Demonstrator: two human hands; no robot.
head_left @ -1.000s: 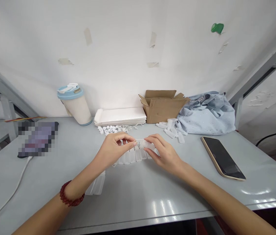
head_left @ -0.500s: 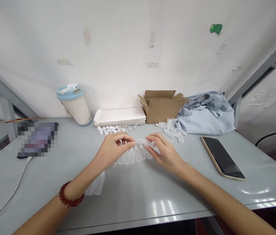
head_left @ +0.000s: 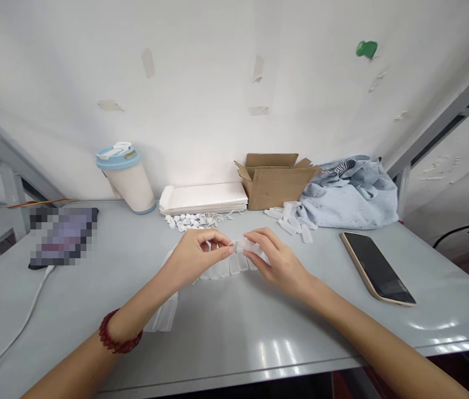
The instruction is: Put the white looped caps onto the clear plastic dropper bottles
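Observation:
Between the thumb and fingers of my right hand (head_left: pixel 278 257) is a small translucent plastic bottle (head_left: pixel 247 244), lying nearly level with its narrow end toward the left. My left hand (head_left: pixel 201 252) is closed in a pinch right at that narrow end; whatever its fingertips hold is too small and covered to make out. Below both hands a row of similar bottles (head_left: pixel 222 268) lies side by side on the grey table (head_left: pixel 217 343), partly hidden by my left hand. More bottles (head_left: pixel 163 317) lie beside my left forearm, which partly covers them.
Small white caps (head_left: pixel 184 220) are heaped before a stack of white padded envelopes (head_left: pixel 205 197). Loose bottles (head_left: pixel 294 221) lie by an open cardboard box (head_left: pixel 278 185) and a pale blue cloth (head_left: pixel 350 199). A phone (head_left: pixel 377 269) sits right; a tumbler (head_left: pixel 128 177) and a cabled, pixelated device (head_left: pixel 66 235) left.
My left fingertips have shifted slightly right, up to the narrow end of the bottle. My right hand has moved a little down and left with the bottle.

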